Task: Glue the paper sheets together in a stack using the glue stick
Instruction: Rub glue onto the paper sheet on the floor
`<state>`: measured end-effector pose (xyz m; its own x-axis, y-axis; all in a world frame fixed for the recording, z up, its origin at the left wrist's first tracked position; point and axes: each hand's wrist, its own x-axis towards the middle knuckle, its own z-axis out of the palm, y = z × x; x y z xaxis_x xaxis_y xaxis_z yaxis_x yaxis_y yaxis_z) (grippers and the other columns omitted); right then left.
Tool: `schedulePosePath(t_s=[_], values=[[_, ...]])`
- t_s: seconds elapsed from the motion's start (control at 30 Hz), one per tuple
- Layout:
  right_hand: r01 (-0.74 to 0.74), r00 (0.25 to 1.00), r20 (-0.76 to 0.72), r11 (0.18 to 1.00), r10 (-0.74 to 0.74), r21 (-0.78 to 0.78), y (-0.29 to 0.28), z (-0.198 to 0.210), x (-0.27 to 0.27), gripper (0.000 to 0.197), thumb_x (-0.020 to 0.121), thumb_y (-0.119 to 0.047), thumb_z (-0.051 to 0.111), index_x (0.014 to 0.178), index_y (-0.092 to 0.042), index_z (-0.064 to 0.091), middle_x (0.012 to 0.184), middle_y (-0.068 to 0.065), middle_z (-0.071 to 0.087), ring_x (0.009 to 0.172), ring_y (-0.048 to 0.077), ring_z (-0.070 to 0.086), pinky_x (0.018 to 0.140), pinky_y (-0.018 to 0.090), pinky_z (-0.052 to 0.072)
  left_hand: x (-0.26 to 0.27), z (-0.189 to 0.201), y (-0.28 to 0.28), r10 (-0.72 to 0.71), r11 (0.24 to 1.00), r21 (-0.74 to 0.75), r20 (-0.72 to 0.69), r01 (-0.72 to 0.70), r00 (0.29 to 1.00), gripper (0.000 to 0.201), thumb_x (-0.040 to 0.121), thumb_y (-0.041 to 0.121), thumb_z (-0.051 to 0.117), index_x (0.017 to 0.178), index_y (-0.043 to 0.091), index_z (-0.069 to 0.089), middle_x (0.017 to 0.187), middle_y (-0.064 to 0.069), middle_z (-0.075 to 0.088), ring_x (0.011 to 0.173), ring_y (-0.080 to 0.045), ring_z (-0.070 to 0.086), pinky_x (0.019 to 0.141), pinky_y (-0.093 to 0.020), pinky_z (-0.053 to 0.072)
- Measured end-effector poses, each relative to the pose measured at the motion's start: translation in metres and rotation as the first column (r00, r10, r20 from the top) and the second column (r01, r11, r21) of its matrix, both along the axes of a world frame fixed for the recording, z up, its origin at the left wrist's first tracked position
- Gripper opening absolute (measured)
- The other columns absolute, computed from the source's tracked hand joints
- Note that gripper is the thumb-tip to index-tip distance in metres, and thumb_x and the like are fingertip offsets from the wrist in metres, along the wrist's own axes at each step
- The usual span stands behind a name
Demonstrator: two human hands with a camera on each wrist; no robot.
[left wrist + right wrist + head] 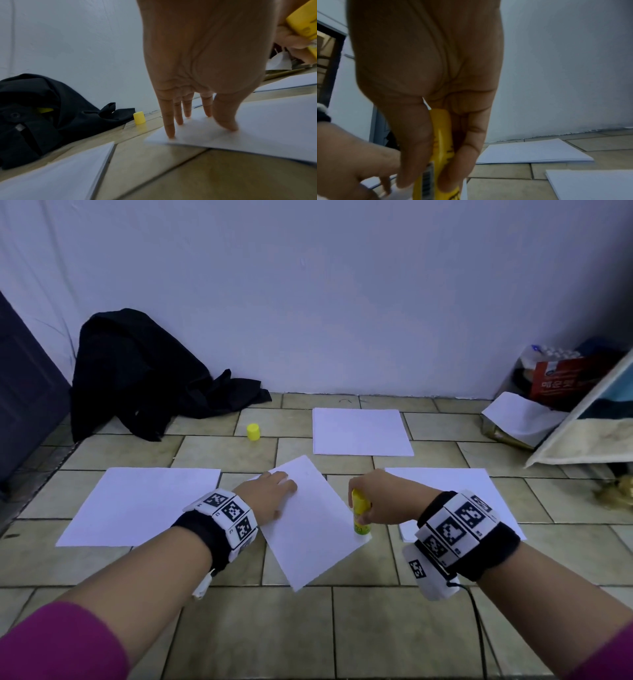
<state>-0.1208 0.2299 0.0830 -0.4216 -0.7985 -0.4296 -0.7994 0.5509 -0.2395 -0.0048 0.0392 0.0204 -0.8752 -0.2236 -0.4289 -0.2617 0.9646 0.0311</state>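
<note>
Right hand seemingly presses glue stick onto sheet

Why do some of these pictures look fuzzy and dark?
Head view: dim bluish light, mostly sharp, floor tiles bowed by the wide lens. Left wrist view: the left hand looms large, its fingertips and the sheet smeared. Right wrist view: the right hand is shadowed, the glue stick soft and blurry.

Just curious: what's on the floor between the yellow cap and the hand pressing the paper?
Only bare floor tiles separate the yellow cap from the left hand, in the head view.
</note>
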Motion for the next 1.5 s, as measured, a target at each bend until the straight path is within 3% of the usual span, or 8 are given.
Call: schedulePosePath(t_s=[0.1,0.27,0.4,0.57,0.73,1.07,1.33,1.5], values=[[0.138,0.990,0.022,0.987,-0.137,-0.082,-0.001,0.007,-0.013,0.026,0.083,-0.019,0.068,0.105,-0.013,0.056,0.103,0.004,0.053,0.086,0.020,0.053,0.057,0.021,0.040,0.002,0.003,0.000,0.025,0.996,-0.090,0.044,-0.021,0.999,0.055,0.093,0.025,0.054,0.142,0.020,0.029,0.144,-0.005,0.028,0.122,-0.027,0.044,0.089,-0.039,0.049],[0.383,0.923,0.080,0.880,-0.376,-0.280,-0.012,0.008,-0.038,0.026,0.079,-0.015,0.070,0.097,-0.011,0.054,0.101,0.011,0.060,0.086,0.027,0.063,0.070,0.033,0.053,0.005,0.002,0.009,-0.161,0.987,0.004,-0.008,0.161,0.987,0.066,0.089,0.016,0.055,0.146,0.024,0.023,0.157,0.001,0.002,0.143,-0.022,0.010,0.095,-0.040,0.047],[0.450,0.893,0.174,0.814,-0.415,-0.368,-0.025,-0.002,-0.042,0.026,0.077,-0.013,0.071,0.097,-0.009,0.055,0.105,0.014,0.062,0.089,0.029,0.063,0.076,0.037,0.056,0.001,0.003,0.019,-0.251,0.968,-0.003,0.050,0.251,0.967,0.069,0.092,0.024,0.054,0.150,0.034,0.018,0.159,0.004,0.006,0.142,-0.020,0.015,0.097,-0.040,0.045],[0.517,0.856,0.265,0.749,-0.445,-0.414,-0.043,-0.012,-0.039,0.028,0.078,-0.011,0.070,0.103,-0.005,0.059,0.107,0.013,0.060,0.092,0.030,0.064,0.075,0.040,0.058,0.002,0.006,0.014,-0.191,0.980,-0.061,-0.010,0.190,0.982,0.069,0.085,0.041,0.066,0.140,0.010,0.039,0.157,-0.002,0.002,0.143,-0.021,0.012,0.101,-0.038,0.042],[0.529,0.849,0.304,0.704,-0.433,-0.475,-0.067,-0.021,-0.032,0.029,0.079,-0.014,0.070,0.105,-0.007,0.058,0.104,0.015,0.064,0.091,0.031,0.065,0.076,0.041,0.057,0.004,0.001,0.014,-0.100,0.995,-0.006,0.017,0.100,0.995,0.075,0.086,0.039,0.065,0.142,0.005,0.029,0.148,-0.006,0.028,0.133,-0.023,0.033,0.101,-0.043,0.042],[0.428,0.897,0.303,0.804,-0.322,-0.412,-0.099,-0.032,-0.020,0.029,0.084,-0.013,0.067,0.111,-0.008,0.056,0.110,0.017,0.062,0.099,0.033,0.063,0.084,0.044,0.054,0.009,0.000,0.016,-0.088,0.996,0.001,0.001,0.088,0.996,0.080,0.089,0.037,0.062,0.147,0.003,0.020,0.148,-0.009,0.030,0.134,-0.024,0.032,0.102,-0.040,0.041],[0.259,0.966,0.085,0.938,-0.246,-0.232,-0.067,-0.021,-0.032,0.032,0.085,-0.017,0.066,0.114,-0.009,0.055,0.114,0.011,0.059,0.100,0.026,0.061,0.083,0.037,0.054,0.008,0.001,0.015,-0.108,0.994,-0.001,0.005,0.108,0.994,0.085,0.090,0.039,0.061,0.150,0.003,0.014,0.151,-0.008,0.027,0.135,-0.024,0.030,0.103,-0.041,0.040],[0.224,0.975,0.031,0.959,-0.222,-0.173,-0.044,-0.020,-0.035,0.032,0.087,-0.019,0.065,0.115,-0.009,0.055,0.114,0.010,0.057,0.096,0.025,0.062,0.082,0.036,0.055,0.009,0.001,0.011,-0.121,0.991,0.059,-0.013,0.122,0.993,0.071,0.088,0.031,0.063,0.147,0.026,0.024,0.150,-0.001,0.025,0.134,-0.021,0.031,0.098,-0.039,0.043]])
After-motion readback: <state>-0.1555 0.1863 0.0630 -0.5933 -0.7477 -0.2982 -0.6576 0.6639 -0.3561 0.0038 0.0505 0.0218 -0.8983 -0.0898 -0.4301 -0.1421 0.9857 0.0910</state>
